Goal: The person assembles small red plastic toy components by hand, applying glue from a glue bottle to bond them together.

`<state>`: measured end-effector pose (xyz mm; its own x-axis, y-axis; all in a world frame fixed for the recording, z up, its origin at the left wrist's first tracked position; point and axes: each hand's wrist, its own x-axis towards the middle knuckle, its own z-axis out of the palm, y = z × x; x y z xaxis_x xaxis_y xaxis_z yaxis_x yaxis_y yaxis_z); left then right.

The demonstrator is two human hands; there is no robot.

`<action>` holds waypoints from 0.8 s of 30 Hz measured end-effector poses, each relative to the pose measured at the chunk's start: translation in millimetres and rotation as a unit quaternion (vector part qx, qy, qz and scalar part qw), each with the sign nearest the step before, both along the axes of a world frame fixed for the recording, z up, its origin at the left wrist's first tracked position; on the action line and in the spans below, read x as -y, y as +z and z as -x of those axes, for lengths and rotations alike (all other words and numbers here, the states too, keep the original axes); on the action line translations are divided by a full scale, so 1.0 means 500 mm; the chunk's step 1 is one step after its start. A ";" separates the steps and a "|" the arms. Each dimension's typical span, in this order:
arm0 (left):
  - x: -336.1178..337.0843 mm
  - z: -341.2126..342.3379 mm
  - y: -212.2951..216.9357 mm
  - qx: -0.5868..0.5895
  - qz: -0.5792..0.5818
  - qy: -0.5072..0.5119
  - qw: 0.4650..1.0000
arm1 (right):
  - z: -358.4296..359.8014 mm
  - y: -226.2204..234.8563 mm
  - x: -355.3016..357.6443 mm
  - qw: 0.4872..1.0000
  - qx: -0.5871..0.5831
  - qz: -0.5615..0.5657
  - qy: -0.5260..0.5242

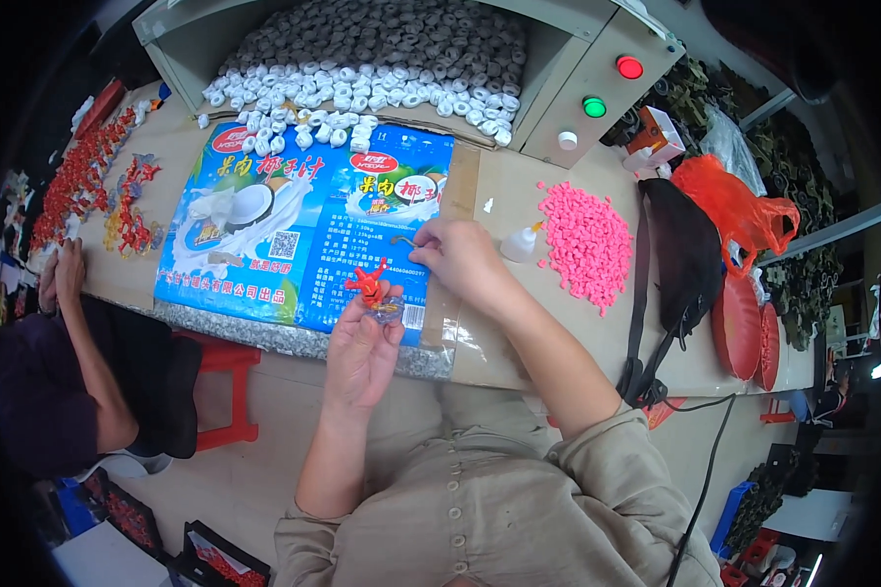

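Right at the table's (pixel 519 367) near edge, the left hand (pixel 360 352) pinches a small red toy (pixel 369 282) with a clear piece under it, held just above the blue printed sheet (pixel 264 245). Beside it, the right hand (pixel 460 256) is closed on a thin hook-like tool (pixel 402 239) over the sheet. Bare tabletop lies between the hands and the pink pellets (pixel 585 245) — a small white bottle (pixel 521 243) stands there. White rings (pixel 352 108) spill from the bin behind; a co-worker's hands (pixel 61 279) work far left.
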<state>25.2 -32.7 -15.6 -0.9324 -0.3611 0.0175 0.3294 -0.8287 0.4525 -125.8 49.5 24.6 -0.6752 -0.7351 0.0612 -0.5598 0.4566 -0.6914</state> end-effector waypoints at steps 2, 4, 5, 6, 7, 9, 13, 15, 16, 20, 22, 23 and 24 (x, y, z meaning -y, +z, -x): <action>0.000 0.001 -0.001 0.004 -0.004 0.012 1.000 | 0.003 0.010 -0.018 0.999 0.018 0.030 0.005; 0.003 0.001 -0.003 -0.004 -0.014 -0.008 1.000 | -0.002 0.029 -0.043 0.951 0.277 0.136 -0.030; 0.000 0.003 0.001 -0.005 -0.014 -0.008 1.000 | -0.006 0.037 -0.055 0.951 0.276 0.136 -0.030; -0.004 0.005 0.010 0.010 -0.002 0.007 1.000 | -0.011 0.043 -0.069 0.925 0.337 0.166 -0.044; -0.008 0.008 0.015 0.025 0.010 0.022 0.999 | -0.017 0.046 -0.080 0.895 0.396 0.197 -0.058; -0.013 0.015 0.013 0.021 0.020 0.014 0.999 | -0.033 0.042 -0.098 0.878 0.414 0.234 -0.064; -0.030 0.027 0.021 0.040 0.075 0.002 0.996 | -0.051 0.030 -0.128 0.828 0.454 0.318 -0.086; -0.034 0.030 0.022 0.047 0.080 -0.004 0.996 | -0.051 0.012 -0.134 0.805 0.479 0.338 -0.087; -0.036 0.032 0.022 0.054 0.084 -0.010 0.995 | -0.051 0.005 -0.137 0.781 0.504 0.357 -0.089; -0.039 0.035 0.029 0.063 0.089 -0.020 0.994 | -0.046 -0.001 -0.158 0.740 0.564 0.363 -0.036; -0.039 0.034 0.028 0.066 0.096 -0.015 0.993 | -0.047 0.001 -0.161 0.716 0.591 0.370 0.009; -0.040 0.033 0.028 0.065 0.097 -0.016 0.993 | -0.053 0.005 -0.160 0.716 0.591 0.371 0.009; -0.039 0.034 0.027 0.068 0.098 -0.012 0.993 | -0.061 0.013 -0.156 0.735 0.565 0.374 -0.017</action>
